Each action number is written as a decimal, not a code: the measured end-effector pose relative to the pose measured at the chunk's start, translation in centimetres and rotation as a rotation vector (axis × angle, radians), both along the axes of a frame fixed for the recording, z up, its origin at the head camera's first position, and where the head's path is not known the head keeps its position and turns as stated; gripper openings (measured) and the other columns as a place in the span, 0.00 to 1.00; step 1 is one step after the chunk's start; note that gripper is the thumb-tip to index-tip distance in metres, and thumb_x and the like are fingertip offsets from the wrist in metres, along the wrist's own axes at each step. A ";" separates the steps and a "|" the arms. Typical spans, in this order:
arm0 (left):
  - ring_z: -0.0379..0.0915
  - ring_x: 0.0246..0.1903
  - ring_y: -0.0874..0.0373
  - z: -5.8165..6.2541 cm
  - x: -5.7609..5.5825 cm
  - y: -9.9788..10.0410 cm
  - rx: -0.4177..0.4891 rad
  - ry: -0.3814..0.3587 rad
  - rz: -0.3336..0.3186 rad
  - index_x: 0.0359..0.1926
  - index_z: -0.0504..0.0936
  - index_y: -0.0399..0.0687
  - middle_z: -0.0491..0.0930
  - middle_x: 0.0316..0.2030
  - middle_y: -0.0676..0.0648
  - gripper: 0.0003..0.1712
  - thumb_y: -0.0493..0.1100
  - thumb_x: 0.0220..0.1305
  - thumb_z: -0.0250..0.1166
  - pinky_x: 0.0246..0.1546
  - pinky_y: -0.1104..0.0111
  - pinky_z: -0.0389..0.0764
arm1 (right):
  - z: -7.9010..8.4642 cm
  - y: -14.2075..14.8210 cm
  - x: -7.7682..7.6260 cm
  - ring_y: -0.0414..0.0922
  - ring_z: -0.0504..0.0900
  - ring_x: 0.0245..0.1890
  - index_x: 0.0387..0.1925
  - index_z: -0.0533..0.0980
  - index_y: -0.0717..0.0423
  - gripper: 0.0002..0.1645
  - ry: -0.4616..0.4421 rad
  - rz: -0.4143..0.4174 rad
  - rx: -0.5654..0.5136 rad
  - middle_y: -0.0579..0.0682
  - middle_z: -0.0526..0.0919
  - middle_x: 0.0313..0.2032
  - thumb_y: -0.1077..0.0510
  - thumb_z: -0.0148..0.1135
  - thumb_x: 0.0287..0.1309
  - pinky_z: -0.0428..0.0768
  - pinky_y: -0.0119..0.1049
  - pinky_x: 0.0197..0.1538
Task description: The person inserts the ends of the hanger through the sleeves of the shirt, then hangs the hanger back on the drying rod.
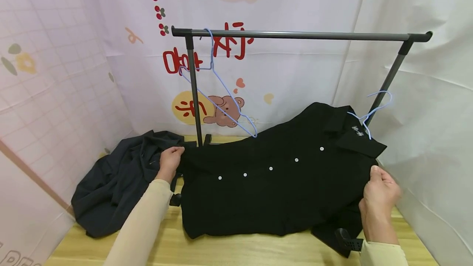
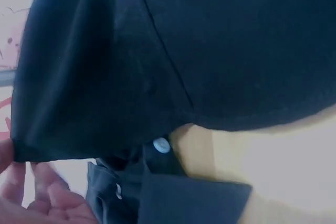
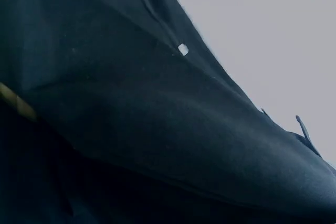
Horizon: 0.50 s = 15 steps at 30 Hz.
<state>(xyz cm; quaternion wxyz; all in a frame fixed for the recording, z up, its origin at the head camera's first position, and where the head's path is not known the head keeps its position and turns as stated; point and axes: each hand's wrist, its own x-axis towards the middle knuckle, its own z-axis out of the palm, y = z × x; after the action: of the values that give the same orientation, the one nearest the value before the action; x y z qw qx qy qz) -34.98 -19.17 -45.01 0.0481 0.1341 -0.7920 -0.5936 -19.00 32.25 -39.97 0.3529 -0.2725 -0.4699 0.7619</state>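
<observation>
Left grip (image 1: 171,162) and right grip (image 1: 380,190) each pinch the black shirt (image 1: 273,196), spread over the bench (image 1: 236,253) toward its right edge; gentle, even tension should smooth it without tilting the hanger (image 1: 365,117).

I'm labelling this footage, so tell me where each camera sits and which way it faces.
Head: worn on the head, facing forward and down at a black cloth shirt with round white buttons and a grey metal rail; the left hand, right hand and pale-yellow fabric sleeves show.
Left wrist: on that wrist, looking at the shirt above pale wood; left fingers show at lower left.
Right wrist: on that wrist, looking across the shirt towards a white printed backdrop; no hand shows.
Shared: head and right wrist both show the white buttons.
</observation>
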 end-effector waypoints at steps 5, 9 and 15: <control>0.70 0.59 0.41 0.0 -0.1 0.8 0.097 0.062 -0.073 0.69 0.68 0.36 0.69 0.62 0.33 0.25 0.42 0.77 0.53 0.60 0.55 0.72 | -0.1 -0.6 -0.5 0.34 0.79 0.25 0.27 0.85 0.53 0.13 0.028 -0.004 0.019 0.41 0.82 0.23 0.56 0.62 0.67 0.77 0.22 0.30; 0.62 0.67 0.39 -0.3 0.7 1.9 -0.022 0.079 -0.227 0.74 0.59 0.38 0.60 0.69 0.32 0.30 0.40 0.76 0.55 0.63 0.52 0.68 | -0.2 -1.1 -0.9 0.33 0.79 0.25 0.27 0.85 0.51 0.13 0.036 0.002 0.058 0.40 0.82 0.23 0.56 0.62 0.67 0.77 0.22 0.30; 0.69 0.58 0.41 -2.3 5.5 5.6 -0.584 0.224 -0.506 0.61 0.76 0.40 0.71 0.58 0.37 0.28 0.51 0.67 0.67 0.56 0.47 0.71 | -0.3 -1.9 -1.5 0.32 0.79 0.25 0.25 0.85 0.50 0.13 0.051 -0.009 0.098 0.38 0.82 0.23 0.58 0.62 0.67 0.76 0.21 0.31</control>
<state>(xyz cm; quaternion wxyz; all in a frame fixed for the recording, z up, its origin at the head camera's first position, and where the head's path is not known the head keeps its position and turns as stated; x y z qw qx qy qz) -29.45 -13.61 -47.33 0.0227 -0.1501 -0.9253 -0.3475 -20.45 30.39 -40.23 0.3815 -0.2373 -0.4962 0.7429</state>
